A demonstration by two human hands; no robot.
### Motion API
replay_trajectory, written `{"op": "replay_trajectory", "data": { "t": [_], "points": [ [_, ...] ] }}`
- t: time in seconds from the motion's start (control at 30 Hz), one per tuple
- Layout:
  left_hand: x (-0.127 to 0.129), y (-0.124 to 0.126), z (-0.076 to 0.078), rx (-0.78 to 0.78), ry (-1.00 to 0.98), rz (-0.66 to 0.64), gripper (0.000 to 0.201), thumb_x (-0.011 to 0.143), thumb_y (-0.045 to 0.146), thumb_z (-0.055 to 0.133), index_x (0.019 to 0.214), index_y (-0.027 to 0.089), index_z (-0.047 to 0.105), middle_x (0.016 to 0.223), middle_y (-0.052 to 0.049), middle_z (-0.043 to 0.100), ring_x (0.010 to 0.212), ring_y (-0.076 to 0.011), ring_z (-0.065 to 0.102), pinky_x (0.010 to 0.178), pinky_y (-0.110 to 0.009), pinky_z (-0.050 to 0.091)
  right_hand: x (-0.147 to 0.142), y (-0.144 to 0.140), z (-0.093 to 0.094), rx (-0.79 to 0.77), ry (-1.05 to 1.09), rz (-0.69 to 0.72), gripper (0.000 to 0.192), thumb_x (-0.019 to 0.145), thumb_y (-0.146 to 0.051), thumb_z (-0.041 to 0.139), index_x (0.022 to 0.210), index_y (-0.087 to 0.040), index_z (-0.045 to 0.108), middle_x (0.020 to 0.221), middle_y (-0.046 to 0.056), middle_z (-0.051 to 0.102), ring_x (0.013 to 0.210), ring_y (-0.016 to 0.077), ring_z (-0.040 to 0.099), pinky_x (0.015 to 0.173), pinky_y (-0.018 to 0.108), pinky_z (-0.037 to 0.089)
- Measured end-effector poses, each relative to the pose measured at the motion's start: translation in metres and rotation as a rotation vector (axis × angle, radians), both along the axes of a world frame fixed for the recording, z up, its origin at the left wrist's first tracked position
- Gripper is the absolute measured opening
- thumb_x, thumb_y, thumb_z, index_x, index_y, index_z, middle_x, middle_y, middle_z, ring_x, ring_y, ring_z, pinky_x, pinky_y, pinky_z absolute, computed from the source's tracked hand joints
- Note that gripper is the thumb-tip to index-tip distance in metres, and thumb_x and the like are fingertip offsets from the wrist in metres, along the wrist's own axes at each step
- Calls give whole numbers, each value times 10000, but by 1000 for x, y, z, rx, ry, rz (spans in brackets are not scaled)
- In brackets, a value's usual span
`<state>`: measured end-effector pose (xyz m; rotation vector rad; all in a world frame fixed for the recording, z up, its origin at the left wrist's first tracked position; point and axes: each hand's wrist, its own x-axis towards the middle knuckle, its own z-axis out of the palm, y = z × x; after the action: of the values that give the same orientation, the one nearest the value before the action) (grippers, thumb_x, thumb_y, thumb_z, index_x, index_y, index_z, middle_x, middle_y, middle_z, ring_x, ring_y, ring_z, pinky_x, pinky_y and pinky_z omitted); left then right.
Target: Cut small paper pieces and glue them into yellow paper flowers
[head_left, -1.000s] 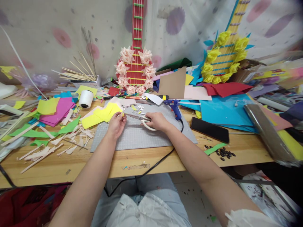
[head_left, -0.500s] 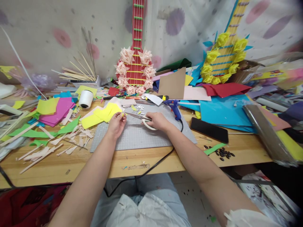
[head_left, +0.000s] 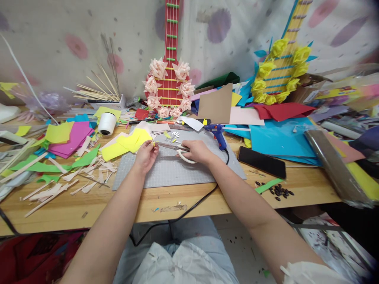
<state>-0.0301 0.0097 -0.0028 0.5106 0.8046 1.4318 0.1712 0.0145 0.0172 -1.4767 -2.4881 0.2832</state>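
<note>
My right hand is closed round the white handles of a pair of scissors, whose blades point left. The blade tips reach the fingertips of my left hand. Those fingers pinch a small yellow piece, mostly hidden by them, with a thin thread or wire rising from it. Both hands are over a grey cutting mat. Just behind my left hand lie yellow sheets. Short white and yellow bits are scattered on the mat beyond the scissors.
A blue glue gun rests on the mat's right, its cord running off the front edge. Further right are a phone and black beads. Scraps and a thread spool lie left. A red flowered paper guitar stands behind.
The scissor blades look closer together now, with their tips at the left fingers. Both hands stay in nearly the same place.
</note>
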Motion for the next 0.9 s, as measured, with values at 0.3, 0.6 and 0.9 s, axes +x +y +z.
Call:
{"op": "replay_trajectory", "data": {
  "t": [0.3,0.6,0.9],
  "points": [
    [0,-1,0,-14,12,10,175,711,11,541,723,155,443,581,26,489,502,-38,457,434,-114,306,0,1,-1,7,15,5,387,730,-574,518,804,-202,593,742,22,636,633,130,489,535,236,209],
    [0,-1,0,1,5,5,171,724,15,527,723,161,438,571,20,489,498,-47,455,433,-119,306,0,1,-1,3,13,14,346,735,-540,532,799,-206,596,748,24,637,649,134,495,546,236,218],
    [-2,0,-1,36,14,-54,186,705,34,555,689,161,421,581,32,479,475,-29,421,412,-108,285,3,1,2,3,8,-12,350,747,-545,519,803,-207,588,765,30,640,656,141,506,549,245,230]
  ]
}}
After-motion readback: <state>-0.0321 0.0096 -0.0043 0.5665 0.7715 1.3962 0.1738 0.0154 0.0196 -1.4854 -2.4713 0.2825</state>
